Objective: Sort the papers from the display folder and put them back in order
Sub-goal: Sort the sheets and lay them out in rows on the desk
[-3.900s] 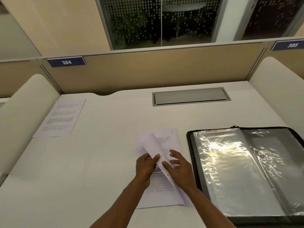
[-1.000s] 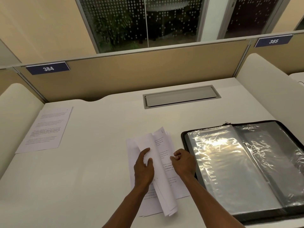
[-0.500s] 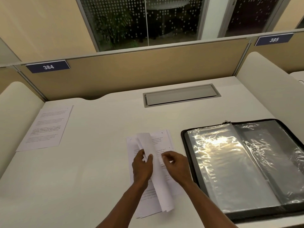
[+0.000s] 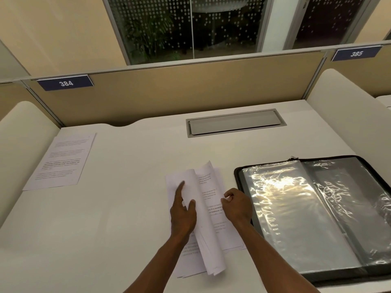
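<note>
Head view: the left hand (image 4: 183, 216) lies with straight fingers (image 4: 179, 190) on a curled-over sheet of the papers (image 4: 208, 225), while the right hand (image 4: 238, 208) pinches the stack's edge with curled fingers (image 4: 229, 195). The papers lie at the bench (image 4: 127, 208) centre, just beside the open folder (image 4: 306, 212) at 3 o'clock. One sheet (image 4: 61, 161) lies well apart at 10 o'clock.

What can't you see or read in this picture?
- Words on the single sheet at far left: too small and blurred in the head view.
- Lower pages of the paper stack: covered by the curled-up pages, the left hand and the right hand.
- Display folder: glare on the plastic sleeves hides any contents; its right side is cut off by the picture edge.
</note>
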The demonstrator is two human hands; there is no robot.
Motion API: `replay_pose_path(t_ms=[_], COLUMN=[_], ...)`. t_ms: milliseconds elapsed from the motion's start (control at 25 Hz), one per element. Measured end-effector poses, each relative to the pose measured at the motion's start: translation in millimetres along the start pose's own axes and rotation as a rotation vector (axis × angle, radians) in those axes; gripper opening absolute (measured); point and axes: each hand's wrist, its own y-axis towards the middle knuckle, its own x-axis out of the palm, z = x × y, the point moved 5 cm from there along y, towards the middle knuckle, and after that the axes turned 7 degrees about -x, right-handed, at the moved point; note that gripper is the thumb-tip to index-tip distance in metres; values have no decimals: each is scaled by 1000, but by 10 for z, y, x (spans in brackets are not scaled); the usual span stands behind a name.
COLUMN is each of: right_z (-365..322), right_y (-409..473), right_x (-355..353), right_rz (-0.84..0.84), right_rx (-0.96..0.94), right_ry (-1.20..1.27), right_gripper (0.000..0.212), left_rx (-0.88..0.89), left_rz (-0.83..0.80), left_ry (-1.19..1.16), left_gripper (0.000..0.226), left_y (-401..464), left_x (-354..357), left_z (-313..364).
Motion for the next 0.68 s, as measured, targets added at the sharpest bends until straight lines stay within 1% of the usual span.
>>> replay_pose_path(t_ms=[120,160,200,280,320,400,440,480,520,560,600,640,680], right_z=[-213,-288,-361,-472,-501,-486,-430,-351,-260,-160,-80,-22,11], right_y=[-170,-256,-341,-466,-495,-475,-425,-358,-289,-222,-170,-131,-103], right_x=[-11,14,45,113,140,150,105,37,-19,-30,-13,17,41], right_rz=[27,5,-29,-106,-143,-168,-108,-7,58,38,-30,-97,-134], right_rx=[-263,-345,-404,-480,-499,-457,-397,-328,-252,-188,-149,-134,-122], right_ry=[132,185,216,223,233,301,311,255,127,-23,-166,-265,-295], right_gripper=[9,6,8,19,21,18,17,20,29,39,48,52,53], left_rx=[-81,-104,-110,-100,-94,-90,-95,-101,-97,-80,-56,-30,-7], left_rz=[-4,-9,-8,12,29,56,60,63,64,62,56,46,39], left_ry=[-45,-63,-65,-26,-12,-16,-12,-3,2,0,-3,0,11], left_gripper=[22,17,22,33,33,23,24,29,37,47,57,66,73], left_y=[0,-6,-9,0,15,44,38,30,18,7,-7,-15,-14], left_x=[45,63,78,88,86,63,47,30,10,-7,-14,-15,-16], left_z=[7,26,48,84,89,71,72,71,81,90,92,81,56])
